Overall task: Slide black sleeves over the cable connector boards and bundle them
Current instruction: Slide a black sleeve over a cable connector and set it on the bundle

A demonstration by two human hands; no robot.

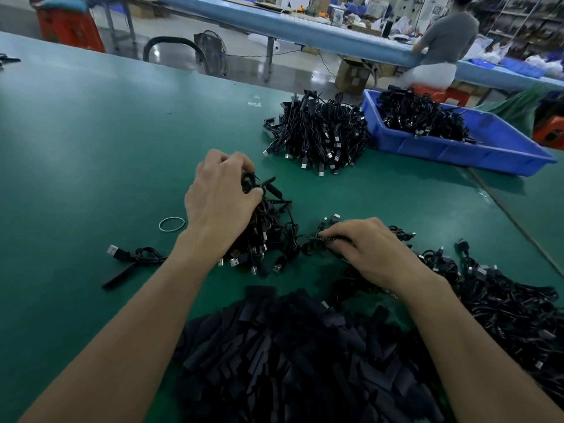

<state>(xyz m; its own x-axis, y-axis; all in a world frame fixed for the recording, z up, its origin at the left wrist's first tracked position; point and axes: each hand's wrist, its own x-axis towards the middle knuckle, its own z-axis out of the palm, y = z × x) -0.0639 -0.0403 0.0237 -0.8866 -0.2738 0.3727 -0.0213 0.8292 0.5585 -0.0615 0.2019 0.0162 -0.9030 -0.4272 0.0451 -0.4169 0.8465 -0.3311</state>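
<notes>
My left hand (pixel 221 196) grips a bunch of black USB cables (pixel 262 236) in the middle of the green table (pixel 91 148), fingers curled round its top. To its right, my right hand (pixel 366 248) pinches a single cable with its connector board (pixel 317 239) against the tabletop. A big heap of black sleeves (pixel 305 355) lies close in front of me. Loose unsleeved cables (pixel 503 300) are piled at the right. One sleeved cable (pixel 131 261) lies alone at the left, and a rubber band (pixel 171 224) lies beside my left wrist.
A large bundled pile of finished cables (pixel 320 132) sits further back. A blue plastic bin (pixel 488 148) with more cables stands at the back right. Behind the table a person sits at another long bench (pixel 305 29), with a fan and boxes on the floor.
</notes>
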